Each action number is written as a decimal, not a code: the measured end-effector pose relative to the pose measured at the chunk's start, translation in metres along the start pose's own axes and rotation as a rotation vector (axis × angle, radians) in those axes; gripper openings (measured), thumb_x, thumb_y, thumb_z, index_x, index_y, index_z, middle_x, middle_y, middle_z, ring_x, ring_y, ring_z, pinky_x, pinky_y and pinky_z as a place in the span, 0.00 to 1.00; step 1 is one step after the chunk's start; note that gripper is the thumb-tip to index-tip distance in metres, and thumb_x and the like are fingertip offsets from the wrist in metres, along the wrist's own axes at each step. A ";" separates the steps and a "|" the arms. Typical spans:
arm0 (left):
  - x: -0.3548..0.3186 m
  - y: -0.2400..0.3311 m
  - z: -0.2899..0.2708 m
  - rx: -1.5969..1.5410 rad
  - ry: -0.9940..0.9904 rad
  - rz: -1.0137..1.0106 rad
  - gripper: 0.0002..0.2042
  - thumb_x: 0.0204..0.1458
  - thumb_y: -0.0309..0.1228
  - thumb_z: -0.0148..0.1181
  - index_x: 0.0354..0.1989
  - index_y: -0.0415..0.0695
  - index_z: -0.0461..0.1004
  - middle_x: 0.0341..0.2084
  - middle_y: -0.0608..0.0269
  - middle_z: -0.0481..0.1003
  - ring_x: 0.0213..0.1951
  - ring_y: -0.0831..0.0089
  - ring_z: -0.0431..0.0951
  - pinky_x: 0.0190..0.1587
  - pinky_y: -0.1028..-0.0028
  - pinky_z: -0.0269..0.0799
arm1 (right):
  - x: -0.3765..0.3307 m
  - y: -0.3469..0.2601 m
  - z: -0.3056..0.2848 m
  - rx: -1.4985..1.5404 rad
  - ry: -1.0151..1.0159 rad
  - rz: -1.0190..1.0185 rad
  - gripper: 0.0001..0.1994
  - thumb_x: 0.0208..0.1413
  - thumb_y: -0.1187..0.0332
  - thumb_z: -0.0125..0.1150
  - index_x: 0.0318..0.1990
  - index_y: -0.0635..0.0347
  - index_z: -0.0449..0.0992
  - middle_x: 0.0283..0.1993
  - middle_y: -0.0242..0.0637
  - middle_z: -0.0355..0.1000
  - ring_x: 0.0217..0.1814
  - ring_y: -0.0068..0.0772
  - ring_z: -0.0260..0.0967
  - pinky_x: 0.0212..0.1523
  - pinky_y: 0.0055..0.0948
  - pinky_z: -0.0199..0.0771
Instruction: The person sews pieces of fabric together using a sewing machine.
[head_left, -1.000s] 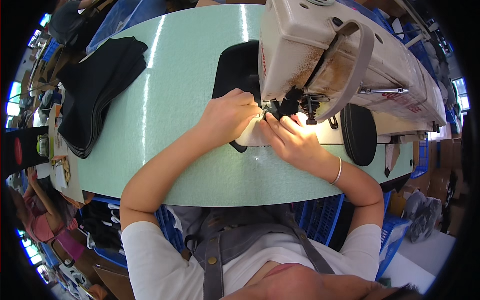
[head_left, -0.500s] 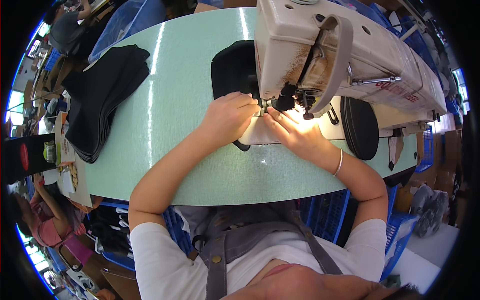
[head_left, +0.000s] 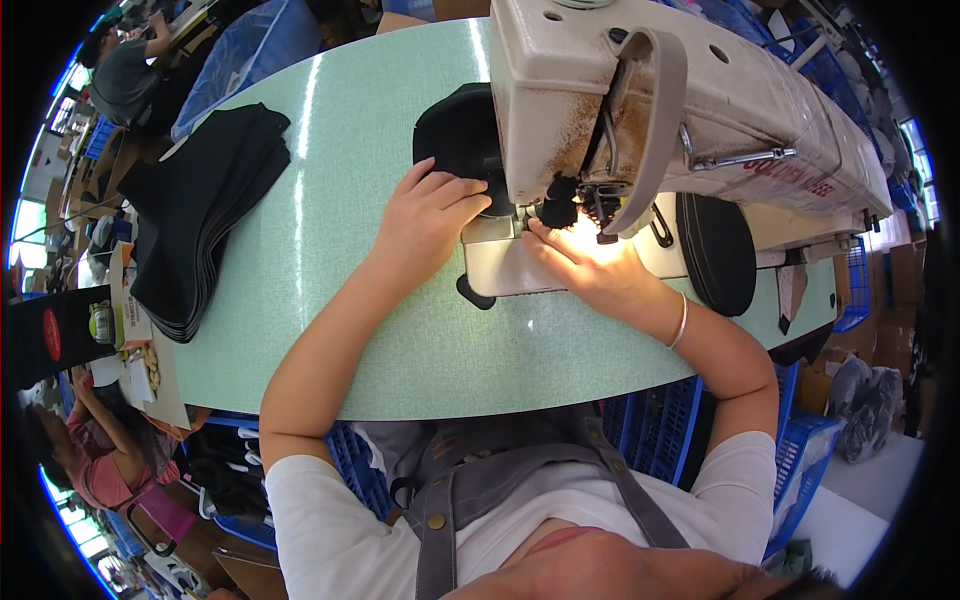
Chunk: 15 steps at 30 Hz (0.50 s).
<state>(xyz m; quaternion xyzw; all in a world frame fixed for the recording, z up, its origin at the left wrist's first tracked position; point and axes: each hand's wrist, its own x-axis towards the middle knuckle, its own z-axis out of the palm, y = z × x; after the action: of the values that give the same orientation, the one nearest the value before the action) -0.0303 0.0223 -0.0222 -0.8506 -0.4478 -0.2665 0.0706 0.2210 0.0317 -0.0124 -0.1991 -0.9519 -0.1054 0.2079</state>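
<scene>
In the head view, the black piece (head_left: 455, 135) is lying on the pale green table (head_left: 380, 350), its near right part disappearing under the head of the sewing machine (head_left: 570, 90). And here's the left hand (head_left: 428, 215), its fingers bending together over the near edge of that piece; whether they're pinching it or only pressing, I can't tell. The right hand (head_left: 597, 272) is lying low over the machine's pale bed (head_left: 520, 282), fingertips reaching just beside the needle area; glare and the fingers are hiding whatever they're touching, so no calling a grip there. To the left, a stack of black cut pieces (head_left: 205, 215) is sitting well apart, while rounded black pieces (head_left: 718, 255) are resting on the right.

Now, handling: this piece is looking light and soft, probably bending readily yet keeping its outline flat, matte rather than slippery, and hardly fragile. Its free near edge is offering the best hold, fingers spreading flat to stop puckering, tips keeping clear of the needle.
</scene>
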 end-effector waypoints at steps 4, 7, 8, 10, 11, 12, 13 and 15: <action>-0.002 -0.001 0.000 0.011 0.007 0.027 0.10 0.43 0.25 0.60 0.36 0.47 0.80 0.38 0.68 0.78 0.42 0.70 0.76 0.59 0.59 0.65 | -0.001 -0.001 0.001 0.053 -0.032 0.034 0.16 0.47 0.74 0.58 0.46 0.57 0.77 0.49 0.30 0.76 0.41 0.31 0.77 0.40 0.29 0.79; 0.000 0.000 -0.005 0.028 0.021 0.138 0.11 0.44 0.26 0.57 0.38 0.45 0.78 0.33 0.66 0.74 0.39 0.69 0.75 0.52 0.62 0.68 | -0.002 0.005 0.000 0.027 0.010 0.003 0.16 0.47 0.74 0.58 0.46 0.57 0.77 0.47 0.31 0.76 0.41 0.32 0.77 0.38 0.29 0.79; 0.000 0.004 -0.007 0.027 0.022 0.143 0.11 0.44 0.26 0.57 0.38 0.45 0.78 0.33 0.66 0.74 0.39 0.69 0.75 0.52 0.62 0.68 | -0.004 0.012 0.003 -0.029 0.073 -0.019 0.15 0.46 0.73 0.59 0.44 0.57 0.77 0.40 0.31 0.74 0.36 0.31 0.74 0.33 0.29 0.75; -0.002 0.017 -0.014 0.009 -0.168 0.166 0.13 0.46 0.26 0.55 0.41 0.41 0.76 0.30 0.63 0.68 0.35 0.68 0.72 0.43 0.66 0.69 | -0.006 0.023 0.004 -0.086 0.141 -0.039 0.14 0.44 0.72 0.60 0.42 0.57 0.77 0.33 0.31 0.72 0.30 0.29 0.71 0.27 0.29 0.71; -0.002 0.024 -0.016 -0.014 -0.176 0.187 0.14 0.46 0.27 0.53 0.43 0.38 0.74 0.30 0.62 0.66 0.33 0.68 0.70 0.36 0.68 0.66 | -0.007 0.029 0.005 -0.011 0.140 -0.023 0.12 0.43 0.70 0.62 0.39 0.57 0.77 0.30 0.32 0.69 0.29 0.31 0.70 0.27 0.30 0.70; -0.005 0.032 -0.018 -0.043 -0.253 0.136 0.18 0.44 0.23 0.55 0.47 0.37 0.73 0.36 0.59 0.69 0.34 0.64 0.71 0.38 0.68 0.68 | -0.007 0.033 0.005 0.063 0.138 -0.006 0.11 0.43 0.69 0.64 0.36 0.58 0.77 0.27 0.33 0.67 0.28 0.32 0.69 0.28 0.31 0.70; -0.008 0.041 -0.020 -0.088 -0.246 0.097 0.20 0.42 0.21 0.56 0.48 0.35 0.72 0.38 0.56 0.70 0.36 0.63 0.72 0.39 0.67 0.69 | -0.005 0.030 0.012 0.113 0.189 0.065 0.10 0.41 0.66 0.68 0.31 0.60 0.76 0.26 0.34 0.67 0.28 0.34 0.69 0.29 0.33 0.70; -0.009 0.047 -0.021 -0.136 -0.239 0.060 0.22 0.40 0.19 0.56 0.49 0.34 0.71 0.41 0.54 0.70 0.37 0.61 0.72 0.40 0.67 0.71 | -0.004 0.029 0.015 0.151 0.181 0.097 0.10 0.41 0.66 0.69 0.29 0.60 0.75 0.26 0.34 0.66 0.28 0.34 0.69 0.30 0.34 0.70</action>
<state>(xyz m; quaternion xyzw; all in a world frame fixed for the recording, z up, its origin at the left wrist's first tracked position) -0.0048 -0.0195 -0.0033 -0.8921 -0.4083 -0.1908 -0.0330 0.2311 0.0605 -0.0236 -0.2184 -0.9236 -0.0407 0.3124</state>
